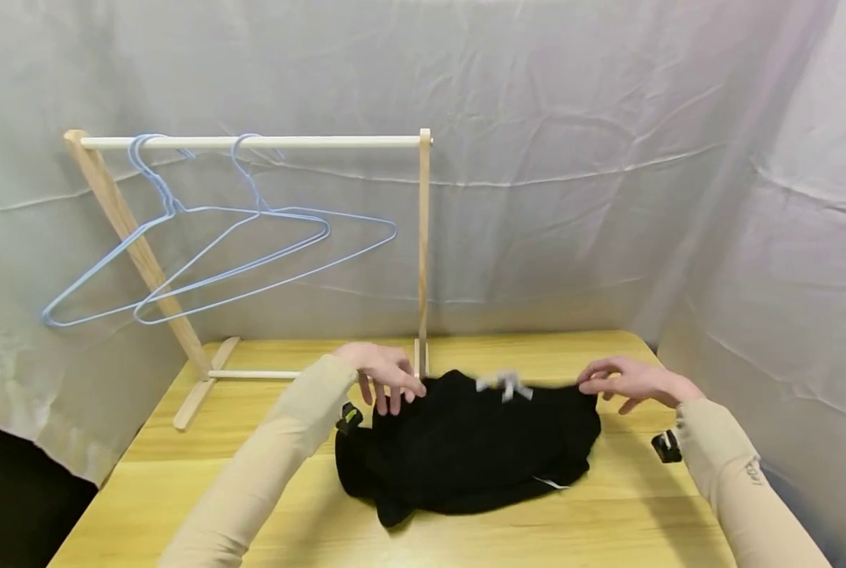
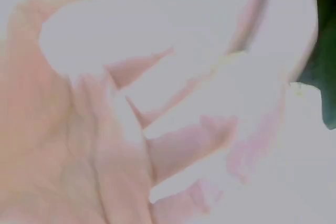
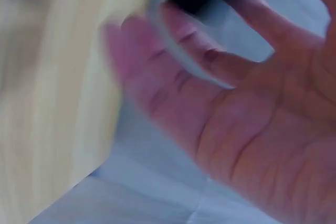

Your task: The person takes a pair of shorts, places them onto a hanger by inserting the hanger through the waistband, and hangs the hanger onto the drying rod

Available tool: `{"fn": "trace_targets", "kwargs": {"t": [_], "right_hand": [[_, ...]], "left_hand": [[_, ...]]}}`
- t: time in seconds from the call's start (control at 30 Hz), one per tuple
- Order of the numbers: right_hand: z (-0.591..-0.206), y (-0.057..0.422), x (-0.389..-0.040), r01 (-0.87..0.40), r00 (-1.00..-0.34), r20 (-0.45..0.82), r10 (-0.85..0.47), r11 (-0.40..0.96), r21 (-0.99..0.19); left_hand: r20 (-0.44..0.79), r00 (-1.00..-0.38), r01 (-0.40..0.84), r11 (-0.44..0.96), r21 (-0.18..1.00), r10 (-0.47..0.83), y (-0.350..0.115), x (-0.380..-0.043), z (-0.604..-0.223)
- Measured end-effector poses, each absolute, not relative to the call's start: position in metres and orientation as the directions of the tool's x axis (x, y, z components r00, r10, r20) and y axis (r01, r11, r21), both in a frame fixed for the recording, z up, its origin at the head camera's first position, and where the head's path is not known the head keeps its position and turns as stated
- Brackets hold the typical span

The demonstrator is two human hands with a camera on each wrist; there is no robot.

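We are pinching the black, soft cloth garment (image 1: 472, 457) by its edge, our left hand (image 1: 387, 375) nearer the pale wooden clothes rack (image 1: 423, 252), our right hand (image 1: 628, 380) farther away. The garment is lying on the yellow wood-grain tabletop (image 1: 607, 521), right-front of the rack.

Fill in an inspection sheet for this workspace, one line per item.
Surface: wood-grain table, light yellow.
Job's things: black garment, crumpled, with a pale bow at its far edge and a white strip near its near edge.
Clutter: nothing seen.
Hands: left hand and right hand hold the garment's far edge, apart; the left wrist view is washed out.
Cables: nothing seen.
Surroundings: wooden rack with light-blue hangers; pale drape behind.
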State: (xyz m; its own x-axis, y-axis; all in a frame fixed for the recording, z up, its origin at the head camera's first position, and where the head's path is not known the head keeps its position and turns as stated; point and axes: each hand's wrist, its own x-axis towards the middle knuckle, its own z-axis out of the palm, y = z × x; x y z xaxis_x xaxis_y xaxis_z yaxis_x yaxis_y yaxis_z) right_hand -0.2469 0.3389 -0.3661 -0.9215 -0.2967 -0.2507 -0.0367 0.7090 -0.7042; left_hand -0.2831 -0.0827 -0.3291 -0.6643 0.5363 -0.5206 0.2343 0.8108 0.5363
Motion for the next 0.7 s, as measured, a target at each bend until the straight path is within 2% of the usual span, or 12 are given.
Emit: {"fn": "trace_targets", "kwargs": {"t": [0.07,0.17,0.23,0.33,0.47,0.53,0.7], "right_hand": [[-0.371,0.343,-0.248,0.003,-0.893,-0.338,-0.296,0.748,-0.664],[-0.381,0.346,-0.25,0.024,-0.891,-0.361,-0.275,0.766,-0.643],[-0.388,0.346,-0.251,0.041,-0.888,-0.375,-0.266,0.766,-0.641],[-0.4,0.345,-0.251,0.074,-0.882,-0.401,-0.246,0.769,-0.635],[-0.416,0.343,-0.25,0.109,-0.869,-0.439,-0.23,0.775,-0.622],[-0.422,0.343,-0.25,0.111,-0.862,-0.448,-0.237,0.774,-0.623],[-0.431,0.341,-0.251,0.088,-0.862,-0.427,-0.275,0.747,-0.659]], "left_hand": [[-0.463,-0.683,0.289,0.792,0.538,0.565,-0.077,-0.287,-0.337],[-0.345,-0.699,0.416,0.749,0.516,0.626,-0.06,-0.298,-0.354],[-0.291,-0.689,0.5,0.726,0.472,0.664,-0.044,-0.308,-0.37],[-0.276,-0.659,0.585,0.707,0.397,0.7,-0.019,-0.327,-0.4],[-0.344,-0.668,0.562,0.75,0.349,0.66,0.008,-0.33,-0.421],[-0.396,-0.706,0.501,0.81,0.307,0.587,0.017,-0.318,-0.419],[-0.389,-0.79,0.433,0.881,0.192,0.474,0.022,-0.299,-0.422]]}}
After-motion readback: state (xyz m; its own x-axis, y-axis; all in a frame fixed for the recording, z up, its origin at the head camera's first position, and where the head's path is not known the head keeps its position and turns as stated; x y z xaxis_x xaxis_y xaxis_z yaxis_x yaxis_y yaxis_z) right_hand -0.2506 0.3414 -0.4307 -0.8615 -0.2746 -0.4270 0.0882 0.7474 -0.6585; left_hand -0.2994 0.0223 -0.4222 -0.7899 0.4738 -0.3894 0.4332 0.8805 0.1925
